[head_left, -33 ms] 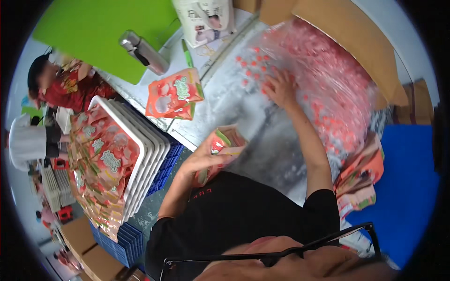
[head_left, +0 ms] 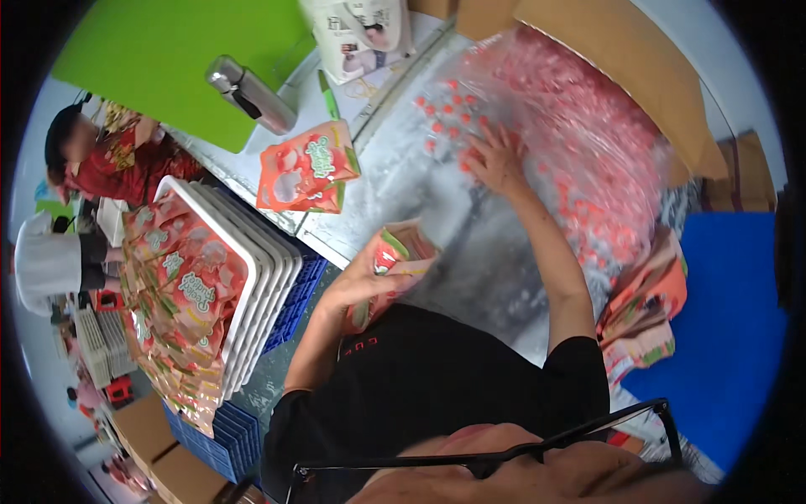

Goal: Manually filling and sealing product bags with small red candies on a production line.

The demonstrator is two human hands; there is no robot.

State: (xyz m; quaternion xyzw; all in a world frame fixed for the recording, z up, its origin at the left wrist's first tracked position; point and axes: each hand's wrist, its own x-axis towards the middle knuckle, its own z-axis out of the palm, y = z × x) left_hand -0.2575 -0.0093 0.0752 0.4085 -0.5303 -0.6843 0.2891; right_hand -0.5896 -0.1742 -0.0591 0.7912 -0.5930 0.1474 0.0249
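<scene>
My left hand (head_left: 363, 290) is wrapped round a red and pink stand-up pouch (head_left: 409, 244). The pouch's mouth gapes at the top, and its inside cannot be made out. Farther right, my right hand (head_left: 497, 160) reaches over the grey tabletop with its fingers spread. Its fingertips are among small red pieces (head_left: 453, 113) that look like wrapped candies. Beside that hand lies a large clear plastic bag (head_left: 579, 143) full of more red pieces, some of them loose along its near edge. A flat pouch (head_left: 309, 168) of the same kind lies left of the held one.
Stacked white trays (head_left: 252, 260) at the left hold many filled pouches. A steel thermos (head_left: 252, 97), a green knife (head_left: 327, 94) and a white tote bag (head_left: 361, 38) stand or lie at the back. Cardboard (head_left: 630, 63) edges the far right; pouches (head_left: 646, 294) pile near my right elbow. A person (head_left: 105, 155) sits at the left.
The scene has shifted very slightly to the left in the view. Both hands keep nearly the same places, and the left still holds the pouch.
</scene>
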